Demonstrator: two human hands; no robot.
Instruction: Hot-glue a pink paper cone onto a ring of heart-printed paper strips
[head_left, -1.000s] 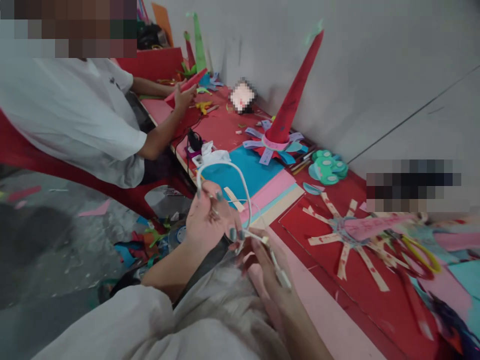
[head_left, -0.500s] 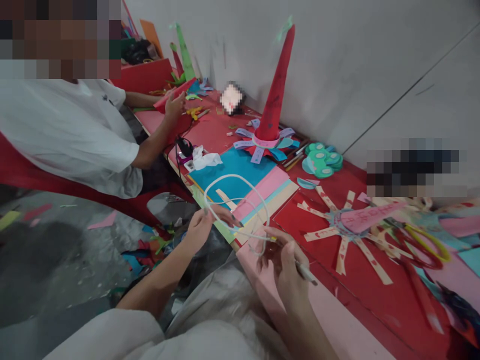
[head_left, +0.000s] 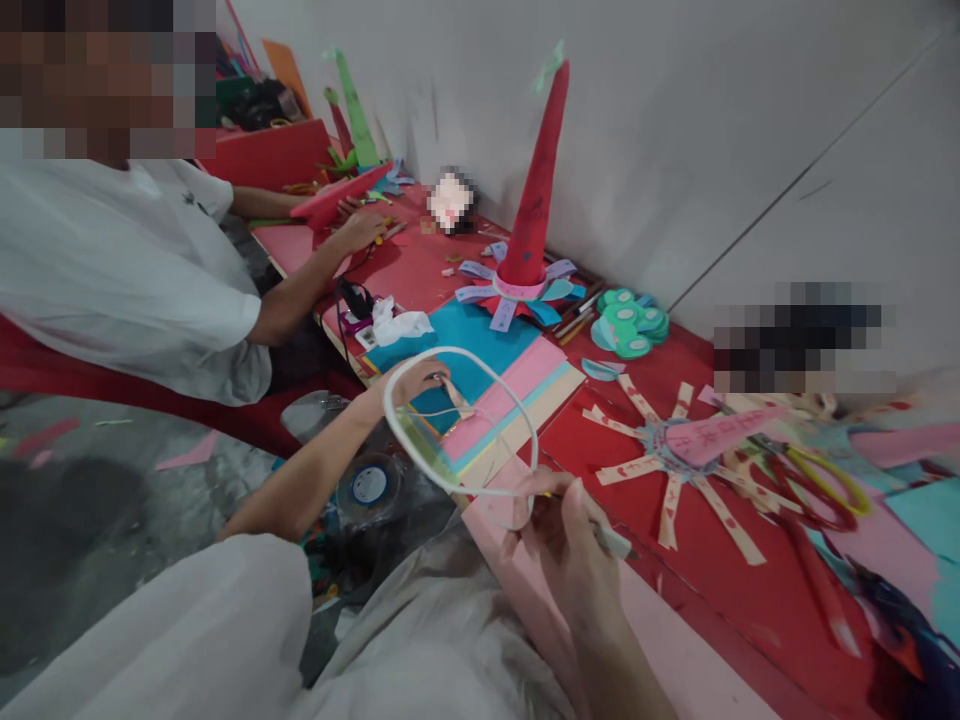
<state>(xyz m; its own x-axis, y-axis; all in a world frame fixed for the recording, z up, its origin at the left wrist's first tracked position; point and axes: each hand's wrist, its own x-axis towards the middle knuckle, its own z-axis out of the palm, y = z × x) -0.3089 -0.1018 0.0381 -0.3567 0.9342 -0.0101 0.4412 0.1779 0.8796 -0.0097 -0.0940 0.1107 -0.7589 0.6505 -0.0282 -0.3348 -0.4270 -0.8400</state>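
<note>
While your left hand (head_left: 420, 378) reaches over the near-left side of the blue sheet (head_left: 472, 335), its fingertips are at the cream strip (head_left: 456, 396) above that sheet, and whether they pinch it cannot be told. The white cord (head_left: 450, 350) makes a wide loop over the sheet's near side, overlapping your left wrist in view, then runs right into your right hand (head_left: 562, 530), whose thumb and fingers are closed round it, nearer you than the sheet. Below and left of the sheet, a tape roll (head_left: 369, 485) sits amid clear plastic, too dim to tell if that is a bag. Farther left than the sheet is a co-worker's arm (head_left: 300, 285); your forearm crosses the edge of the red table (head_left: 420, 265) at the sheet's left. Just past the sheet's far corner stands the red cone (head_left: 532, 190), and to its right the pink cone (head_left: 720, 440) spreads its strips
</note>
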